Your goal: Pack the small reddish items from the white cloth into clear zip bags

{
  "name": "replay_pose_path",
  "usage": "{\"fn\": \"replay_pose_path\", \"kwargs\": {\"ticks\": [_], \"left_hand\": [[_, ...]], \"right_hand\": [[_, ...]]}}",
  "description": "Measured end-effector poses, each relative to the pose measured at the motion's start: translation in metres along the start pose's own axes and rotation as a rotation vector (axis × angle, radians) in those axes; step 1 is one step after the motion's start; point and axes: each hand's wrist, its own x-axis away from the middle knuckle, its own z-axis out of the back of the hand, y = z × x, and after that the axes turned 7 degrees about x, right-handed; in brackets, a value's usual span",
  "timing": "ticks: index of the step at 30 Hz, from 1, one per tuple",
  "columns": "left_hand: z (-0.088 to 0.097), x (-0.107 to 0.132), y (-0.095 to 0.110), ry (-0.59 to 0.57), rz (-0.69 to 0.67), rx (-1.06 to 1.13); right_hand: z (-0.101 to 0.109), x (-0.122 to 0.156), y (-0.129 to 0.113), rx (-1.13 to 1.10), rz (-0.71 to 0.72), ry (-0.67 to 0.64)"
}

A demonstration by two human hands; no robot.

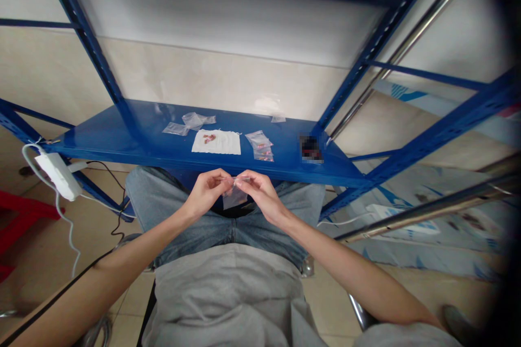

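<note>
A small clear plastic bag [235,198] hangs between my hands, above my lap and in front of the shelf's near edge. My left hand [210,188] pinches its top edge on the left. On the other side my right hand [259,191] grips the same edge, thumb and fingers pressed together. Whether the bag holds anything I cannot make out. On the shelf beyond lies a white cloth pouch [226,143] with small reddish pieces [209,139] on it. To its right are clear bags [259,143] with reddish contents.
The blue metal shelf [154,143] carries more clear bags [197,120] at back left and a dark, pixelated object [311,148] at right. Blue uprights flank it. A white power strip [59,175] with cables hangs at the left end; a red stool [24,217] stands below.
</note>
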Motion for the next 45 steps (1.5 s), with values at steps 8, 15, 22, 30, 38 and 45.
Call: {"fn": "replay_pose_path", "kwargs": {"ticks": [8,15,22,30,38,45], "left_hand": [[0.002,0.000,0.004,0.012,-0.029,-0.035],[-0.001,0.002,0.003,-0.096,-0.008,-0.039],[-0.003,0.004,0.006,-0.085,-0.019,-0.060],[0.002,0.001,0.006,-0.113,-0.019,-0.076],[0.008,-0.001,0.002,-0.059,-0.008,-0.046],[0.007,0.001,0.001,-0.112,-0.005,-0.123]], "right_hand": [[0.004,-0.002,0.001,0.004,0.019,0.063],[0.000,0.001,-0.001,0.005,0.018,0.042],[0.000,0.001,-0.003,0.030,0.018,0.014],[0.001,0.003,-0.011,0.078,0.053,-0.086],[0.007,0.000,-0.007,0.059,0.025,-0.087],[0.003,0.002,-0.005,0.080,0.046,-0.124]]}}
